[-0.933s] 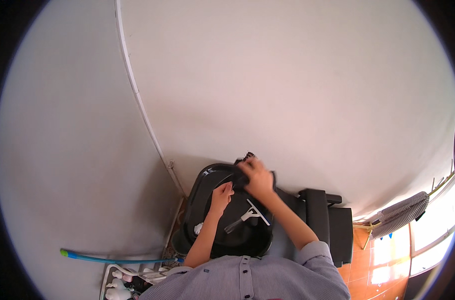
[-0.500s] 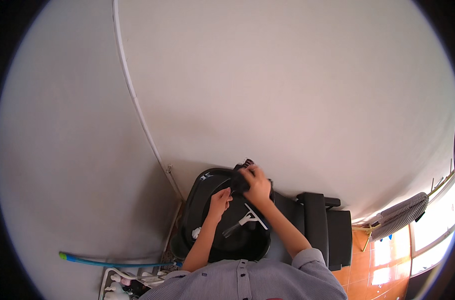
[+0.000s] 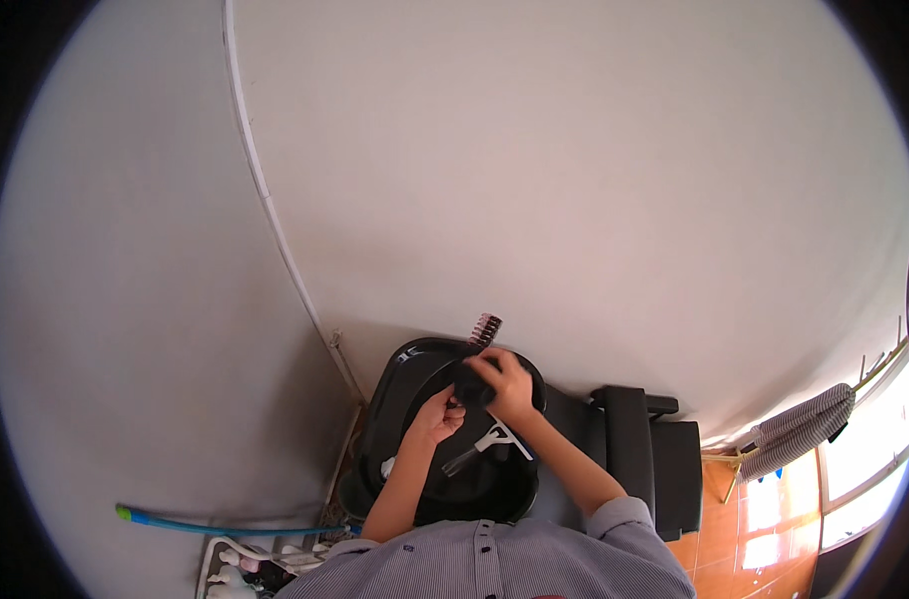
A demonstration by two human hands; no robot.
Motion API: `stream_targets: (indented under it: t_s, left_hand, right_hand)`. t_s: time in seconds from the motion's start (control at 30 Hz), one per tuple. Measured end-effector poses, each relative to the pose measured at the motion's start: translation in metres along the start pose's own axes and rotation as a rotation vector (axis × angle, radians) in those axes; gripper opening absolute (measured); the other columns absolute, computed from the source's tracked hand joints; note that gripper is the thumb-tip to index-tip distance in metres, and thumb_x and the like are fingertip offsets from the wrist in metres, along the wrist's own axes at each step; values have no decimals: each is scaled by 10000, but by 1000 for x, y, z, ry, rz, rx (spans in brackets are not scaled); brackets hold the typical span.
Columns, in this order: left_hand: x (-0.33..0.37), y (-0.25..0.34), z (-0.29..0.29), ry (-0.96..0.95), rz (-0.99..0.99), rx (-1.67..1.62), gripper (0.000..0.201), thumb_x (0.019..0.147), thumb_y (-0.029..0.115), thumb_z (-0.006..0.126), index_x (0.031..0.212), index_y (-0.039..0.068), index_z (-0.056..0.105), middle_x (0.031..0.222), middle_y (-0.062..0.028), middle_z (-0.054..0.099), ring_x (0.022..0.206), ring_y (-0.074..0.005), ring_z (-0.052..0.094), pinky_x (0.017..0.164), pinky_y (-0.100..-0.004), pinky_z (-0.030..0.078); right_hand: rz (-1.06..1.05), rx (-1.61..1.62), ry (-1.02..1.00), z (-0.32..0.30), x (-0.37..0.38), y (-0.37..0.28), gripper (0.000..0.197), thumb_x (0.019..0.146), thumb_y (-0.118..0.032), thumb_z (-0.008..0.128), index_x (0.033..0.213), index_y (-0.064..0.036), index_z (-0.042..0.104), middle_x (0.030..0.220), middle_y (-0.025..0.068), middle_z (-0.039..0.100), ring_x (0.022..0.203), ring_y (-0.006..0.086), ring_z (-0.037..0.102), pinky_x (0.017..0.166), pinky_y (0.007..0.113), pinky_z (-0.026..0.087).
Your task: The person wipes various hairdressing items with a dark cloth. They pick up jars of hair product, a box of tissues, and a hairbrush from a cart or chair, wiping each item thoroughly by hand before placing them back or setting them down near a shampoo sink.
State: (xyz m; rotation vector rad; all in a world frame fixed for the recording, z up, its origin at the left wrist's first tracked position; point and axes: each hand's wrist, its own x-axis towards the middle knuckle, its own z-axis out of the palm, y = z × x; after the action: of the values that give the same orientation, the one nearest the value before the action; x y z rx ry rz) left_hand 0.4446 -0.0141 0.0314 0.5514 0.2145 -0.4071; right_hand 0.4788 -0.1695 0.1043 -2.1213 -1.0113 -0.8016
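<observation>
Over a glossy black basin (image 3: 386, 394), both my hands are on a dark rounded object (image 3: 474, 383), too blurred to name. My left hand (image 3: 436, 415) has its fingers curled in at the object's near left side. From above and to the right, my right hand (image 3: 509, 387) grips it with bent fingers. Just beyond the hands, a comb-like brush head (image 3: 485, 328) with pinkish teeth shows at the basin's far rim; its lower end is hidden. Inside the basin lies a white T-shaped squeegee (image 3: 496, 436) with a dark handle (image 3: 461, 461).
A small white item (image 3: 388, 466) sits in the basin's left part. Black padded seating (image 3: 629, 449) adjoins it on the right. A blue tube (image 3: 205, 524) and a white rack (image 3: 213, 564) with bottles stand at lower left. A striped towel (image 3: 804, 429) hangs at right.
Both hands have shifted slightly toward me with the dark object, my right hand dropping lower. More of the brush head at the far rim is now visible.
</observation>
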Motion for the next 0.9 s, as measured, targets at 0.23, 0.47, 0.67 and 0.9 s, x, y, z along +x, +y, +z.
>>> stream_targets:
  t_s: [0.23, 0.47, 0.67, 0.9]
  left_hand:
    - [-7, 8, 17, -24, -10, 50, 248, 926, 288, 482, 972, 60, 568, 601, 68, 369, 423, -15, 232, 377, -163, 169]
    - [-17, 9, 24, 88, 180, 312, 334, 910, 318, 515, 1078, 34, 566, 622, 53, 388, 432, -8, 231, 390, -162, 163]
    - [-17, 5, 33, 105, 242, 507, 331, 905, 331, 524, 1045, 40, 601, 615, 55, 409, 441, -12, 281, 399, -174, 190]
    - [2, -3, 7, 303, 568, 977, 302, 941, 277, 454, 1087, 53, 596, 650, 40, 462, 506, -33, 372, 433, -184, 283]
  right_hand:
    - [314, 43, 129, -12, 15, 32, 605, 493, 38, 658, 1063, -155, 597, 1053, 61, 526, 939, 299, 552, 745, 375, 481]
    - [190, -92, 145, -34, 29, 25, 621, 474, 19, 673, 1061, -170, 601, 1052, 73, 529, 936, 298, 554, 741, 363, 479]
    - [2, -206, 37, -22, 16, 41, 626, 485, -24, 680, 1082, -184, 586, 1055, 67, 538, 940, 274, 558, 733, 363, 487]
    - [484, -231, 333, -31, 29, 74, 558, 522, -28, 688, 1055, -174, 605, 1080, 45, 522, 934, 291, 554, 728, 374, 483]
